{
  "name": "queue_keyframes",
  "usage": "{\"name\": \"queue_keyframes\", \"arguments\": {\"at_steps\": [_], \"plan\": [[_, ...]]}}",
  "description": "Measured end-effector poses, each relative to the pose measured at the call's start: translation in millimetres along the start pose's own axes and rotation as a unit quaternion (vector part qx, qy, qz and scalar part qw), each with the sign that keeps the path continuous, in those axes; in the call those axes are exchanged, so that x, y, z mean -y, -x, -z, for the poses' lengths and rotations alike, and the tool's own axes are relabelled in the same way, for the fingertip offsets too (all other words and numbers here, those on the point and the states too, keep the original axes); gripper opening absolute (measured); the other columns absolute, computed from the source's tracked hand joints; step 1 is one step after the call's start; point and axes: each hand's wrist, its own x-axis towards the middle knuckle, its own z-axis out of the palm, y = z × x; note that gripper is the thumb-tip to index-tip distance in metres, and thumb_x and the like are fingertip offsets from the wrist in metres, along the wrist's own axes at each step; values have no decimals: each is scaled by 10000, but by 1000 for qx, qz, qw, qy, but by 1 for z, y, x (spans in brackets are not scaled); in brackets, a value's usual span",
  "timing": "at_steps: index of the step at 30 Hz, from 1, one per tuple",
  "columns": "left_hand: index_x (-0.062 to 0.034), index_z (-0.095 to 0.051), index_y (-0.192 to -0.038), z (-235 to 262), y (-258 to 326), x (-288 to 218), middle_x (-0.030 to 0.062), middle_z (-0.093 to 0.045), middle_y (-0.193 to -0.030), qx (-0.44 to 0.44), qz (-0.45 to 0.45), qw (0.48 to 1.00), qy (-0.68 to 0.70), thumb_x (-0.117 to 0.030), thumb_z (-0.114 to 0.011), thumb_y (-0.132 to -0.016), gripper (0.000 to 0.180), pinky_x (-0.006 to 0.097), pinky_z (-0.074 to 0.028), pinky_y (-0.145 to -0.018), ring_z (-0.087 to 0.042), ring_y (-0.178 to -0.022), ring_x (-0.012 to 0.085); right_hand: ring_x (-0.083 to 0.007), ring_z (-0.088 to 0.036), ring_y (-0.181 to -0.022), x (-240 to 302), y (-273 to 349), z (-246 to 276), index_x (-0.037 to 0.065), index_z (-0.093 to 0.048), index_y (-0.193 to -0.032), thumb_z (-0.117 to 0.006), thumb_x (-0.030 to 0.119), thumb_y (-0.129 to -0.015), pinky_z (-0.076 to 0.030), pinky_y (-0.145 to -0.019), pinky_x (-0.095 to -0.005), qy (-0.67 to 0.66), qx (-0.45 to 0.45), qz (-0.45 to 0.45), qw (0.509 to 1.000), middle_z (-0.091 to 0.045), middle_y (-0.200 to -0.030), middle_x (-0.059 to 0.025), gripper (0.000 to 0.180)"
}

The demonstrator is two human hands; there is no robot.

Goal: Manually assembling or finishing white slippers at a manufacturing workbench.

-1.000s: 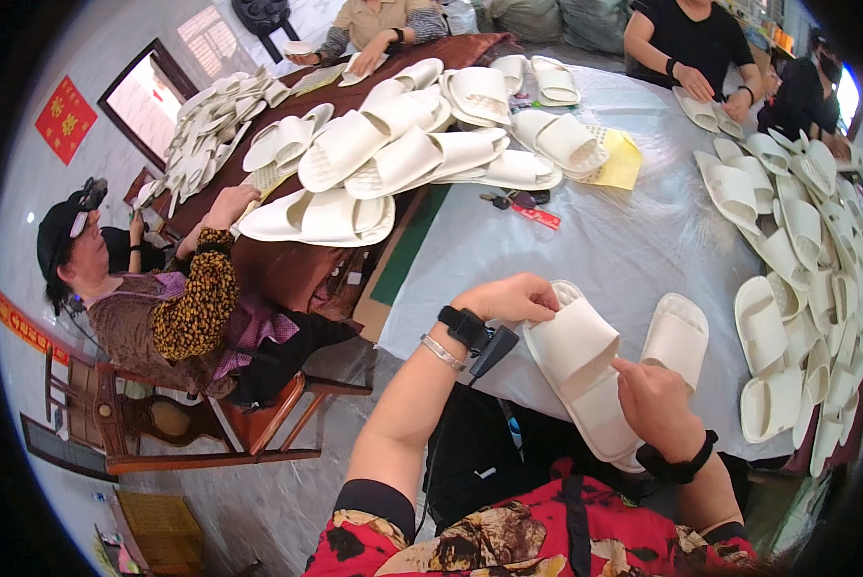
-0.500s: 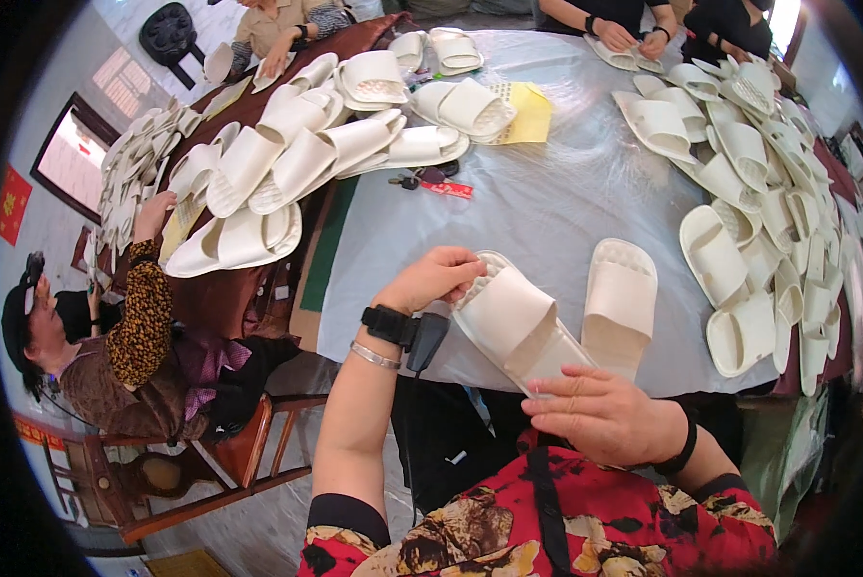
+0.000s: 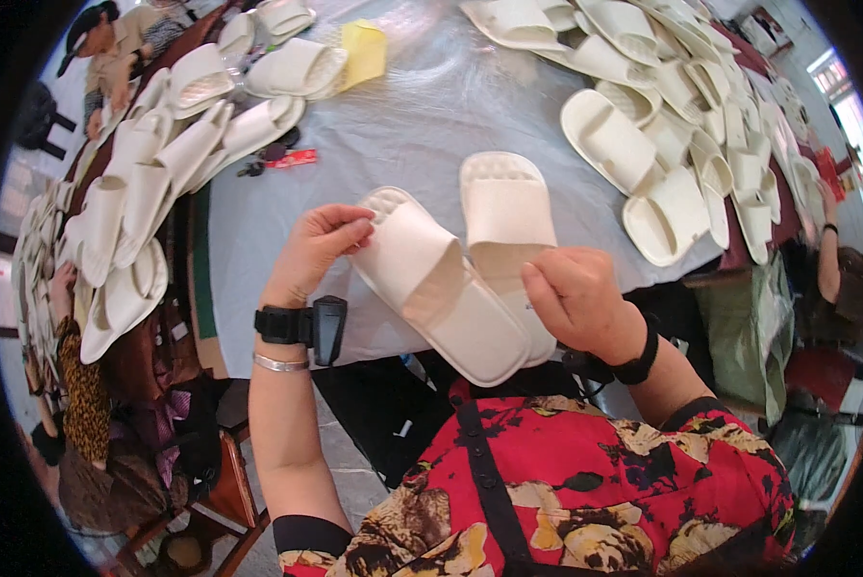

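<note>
Cream textured left slipper [image 3: 441, 279] is pinched at its toe-side edge by the left hand [image 3: 316, 245], over the pale plastic-covered table's [image 3: 412, 106] near edge; the matching cream right slipper [image 3: 510, 212] is partly covered by it. Whether anything is gripped by the curled right hand [image 3: 577, 300] cannot be told. Space is bounded by a heap of cream slippers [image 3: 667, 216] at right, red-tagged dark keys [image 3: 292, 159] and yellow paper [image 3: 364, 53] beyond

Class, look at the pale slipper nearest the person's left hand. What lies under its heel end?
Part of the second slipper lies there, its heel edge showing on the right. The upper slipper hides the rest of that heel.
</note>
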Motion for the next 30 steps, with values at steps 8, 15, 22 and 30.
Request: {"name": "queue_keyframes", "arguments": {"at_steps": [8, 15, 22, 30], "plan": [[-6, -668, -1049, -21, -36, -18, 16, -660, -849, 7, -94, 990, -105, -157, -633, -905, 212, 219, -480, -697, -604, -769, 86, -320, -589, -514, -8, 35, -11, 69, -559, -615, -560, 192, -826, -454, -465, -426, 81, 104, -103, 986, -571, -571, -134, 244], [19, -643, -1030, -71, -67, -37, 40, -651, -866, 10, -124, 981, -148, -130, -635, -892, 204, 233, -489, -718, -599, -787, 93, -338, -596, -499, -7, 55, -13, 54, -587, -605, -545, 220, -809, -471, -475, -442, 96, 185, -132, 969, -574, -537, -162, 267], [37, -648, -963, -112, -91, -31, 40, -658, -877, 91, -159, 920, -347, -165, -625, -887, 216, 260, -476, -734, -580, -791, 102, -364, -567, -477, -21, 52, -18, 44, -575, -591, -544, 209, -799, -451, -462, -452, 126, 227, -156, 953, -553, -521, -173, 268], [27, -635, -957, -115, -107, -13, 42, -660, -894, 109, -95, 953, -267, -162, -605, -900, 200, 254, -462, -752, -559, -810, 99, -361, -612, -521, -11, 50, -5, 44, -624, -579, -525, 243, -796, -495, -515, -465, 108, 311, -163, 930, -594, -569, -201, 310]]}}
